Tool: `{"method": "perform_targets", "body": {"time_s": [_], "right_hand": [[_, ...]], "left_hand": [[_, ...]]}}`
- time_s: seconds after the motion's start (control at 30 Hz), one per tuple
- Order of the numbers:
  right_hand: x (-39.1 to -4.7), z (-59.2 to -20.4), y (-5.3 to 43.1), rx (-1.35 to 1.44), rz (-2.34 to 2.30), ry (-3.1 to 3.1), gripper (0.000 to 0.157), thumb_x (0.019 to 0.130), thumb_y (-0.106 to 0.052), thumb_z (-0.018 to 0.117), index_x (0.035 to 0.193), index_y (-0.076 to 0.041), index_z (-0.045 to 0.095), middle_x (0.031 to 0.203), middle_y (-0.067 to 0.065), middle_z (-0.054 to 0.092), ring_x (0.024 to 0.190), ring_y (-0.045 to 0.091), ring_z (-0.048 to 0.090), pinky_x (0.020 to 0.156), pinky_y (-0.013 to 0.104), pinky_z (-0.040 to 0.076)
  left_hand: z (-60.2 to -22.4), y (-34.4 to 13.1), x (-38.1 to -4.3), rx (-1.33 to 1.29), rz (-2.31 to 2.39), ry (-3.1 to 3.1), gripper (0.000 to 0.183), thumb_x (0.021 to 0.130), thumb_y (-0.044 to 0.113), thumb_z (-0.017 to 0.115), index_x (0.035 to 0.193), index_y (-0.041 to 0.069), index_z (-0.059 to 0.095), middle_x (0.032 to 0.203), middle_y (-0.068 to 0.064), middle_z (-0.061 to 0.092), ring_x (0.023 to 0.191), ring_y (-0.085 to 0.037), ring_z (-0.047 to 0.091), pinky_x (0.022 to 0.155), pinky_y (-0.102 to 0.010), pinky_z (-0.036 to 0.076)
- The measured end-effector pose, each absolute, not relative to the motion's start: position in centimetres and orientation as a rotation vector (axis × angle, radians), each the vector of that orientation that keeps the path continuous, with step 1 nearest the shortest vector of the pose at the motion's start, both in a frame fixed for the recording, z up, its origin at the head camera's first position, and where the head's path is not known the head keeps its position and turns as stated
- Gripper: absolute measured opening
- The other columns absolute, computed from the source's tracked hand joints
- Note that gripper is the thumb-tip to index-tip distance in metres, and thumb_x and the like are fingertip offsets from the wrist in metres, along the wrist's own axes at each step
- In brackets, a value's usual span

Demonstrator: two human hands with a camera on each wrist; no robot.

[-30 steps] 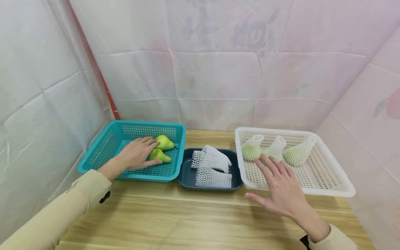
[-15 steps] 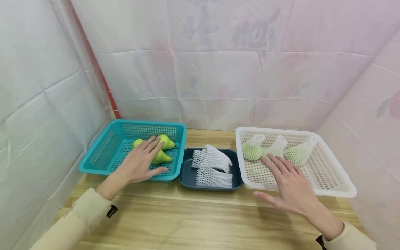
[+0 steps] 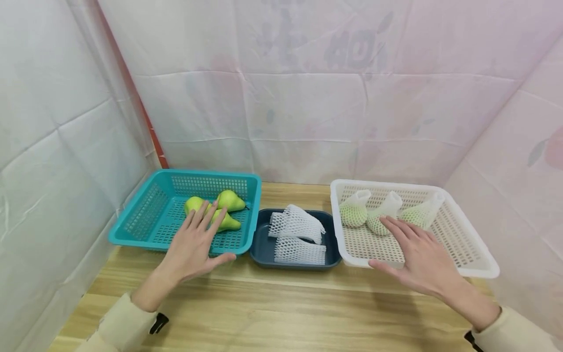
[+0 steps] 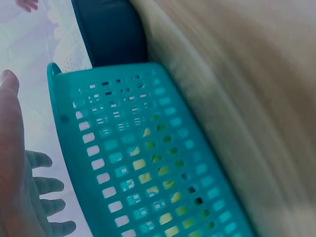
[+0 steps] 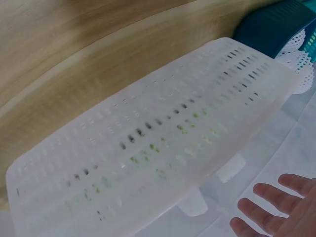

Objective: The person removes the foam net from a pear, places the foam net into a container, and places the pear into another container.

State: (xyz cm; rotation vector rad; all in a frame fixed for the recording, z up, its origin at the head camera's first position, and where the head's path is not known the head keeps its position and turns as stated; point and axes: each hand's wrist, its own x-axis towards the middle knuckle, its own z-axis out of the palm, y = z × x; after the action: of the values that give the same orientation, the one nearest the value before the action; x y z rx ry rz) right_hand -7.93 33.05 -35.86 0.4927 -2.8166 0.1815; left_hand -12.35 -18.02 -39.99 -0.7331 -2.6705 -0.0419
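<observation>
"Teal comes first, going from the left, doesn't it?"

"Yes: the teal basket (image 3: 145,208), just left of the dark blue tray (image 3: 263,245), on the wooden table (image 3: 272,308). Three bare green pears (image 3: 230,199) lie in it, towards the tray's end."

"And the left hand (image 3: 193,249)?"

"Left of the tray too. From the head camera its fingers cover part of the pears. They are spread and grasp nothing. The left wrist camera shows them apart from the basket's holed side; whether a fingertip meets a pear, I can't tell."

"What's in the tray itself?"

"White foam nets (image 3: 303,222), lying flattened. One lies along the tray's near side; the rest overlap along its far side, and I can't count those with certainty."

"Then the other basket?"

"That's the white basket (image 3: 365,247), just right of the tray. Three netted pears (image 3: 353,216) sit in a row along its far side, each with a loose neck of net sticking up past the fruit."

"The right hand (image 3: 428,264)?"

"Right of the tray, its fingers extended, released, hiding part of the netted pears. Contact there I can't tell. Farther right of the tray hangs pale cloth (image 3: 514,161) with a reddish fruit print."
</observation>
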Motion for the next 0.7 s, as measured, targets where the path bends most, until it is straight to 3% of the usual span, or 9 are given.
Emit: {"method": "perform_targets", "body": {"time_s": [0.2,0.33,0.6,0.7], "right_hand": [[-9.1,-35.4,34.4,0.406,0.176,-2.915,0.101,0.081,-0.071,0.076,0.154,-0.006,0.049,0.151,0.026,0.056,0.129,0.054,0.056,0.093,0.074,0.05],[-10.3,-35.4,35.6,0.372,0.17,-2.969,0.102,0.084,-0.07,0.074,0.153,0.001,0.049,0.15,0.032,0.055,0.129,0.058,0.055,0.096,0.075,0.049],[-13.2,-35.7,37.7,0.342,0.102,-3.065,0.099,0.088,-0.073,0.068,0.147,0.005,0.055,0.143,0.037,0.058,0.125,0.062,0.057,0.092,0.075,0.051],[-14.1,-35.7,38.5,0.326,0.062,-3.099,0.099,0.089,-0.075,0.065,0.147,0.004,0.055,0.143,0.038,0.057,0.125,0.063,0.056,0.09,0.076,0.052]], "left_hand": [[-41.0,-17.9,-11.4,-0.702,-0.061,-2.688,0.119,0.087,0.095,0.01,0.162,0.008,0.041,0.17,-0.019,0.038,0.159,-0.042,0.032,0.127,-0.062,0.034],[-41.5,-17.7,-11.0,-0.695,-0.067,-2.699,0.118,0.087,0.096,0.014,0.163,0.01,0.039,0.171,-0.018,0.036,0.161,-0.041,0.029,0.126,-0.062,0.035],[-42.0,-17.4,-10.4,-0.697,-0.044,-2.723,0.111,0.087,0.091,0.045,0.164,0.01,0.038,0.171,-0.018,0.036,0.16,-0.042,0.032,0.125,-0.063,0.037],[-42.1,-17.3,-10.3,-0.697,-0.052,-2.722,0.11,0.088,0.091,0.042,0.163,0.01,0.039,0.171,-0.018,0.037,0.159,-0.042,0.032,0.126,-0.062,0.036]]}}
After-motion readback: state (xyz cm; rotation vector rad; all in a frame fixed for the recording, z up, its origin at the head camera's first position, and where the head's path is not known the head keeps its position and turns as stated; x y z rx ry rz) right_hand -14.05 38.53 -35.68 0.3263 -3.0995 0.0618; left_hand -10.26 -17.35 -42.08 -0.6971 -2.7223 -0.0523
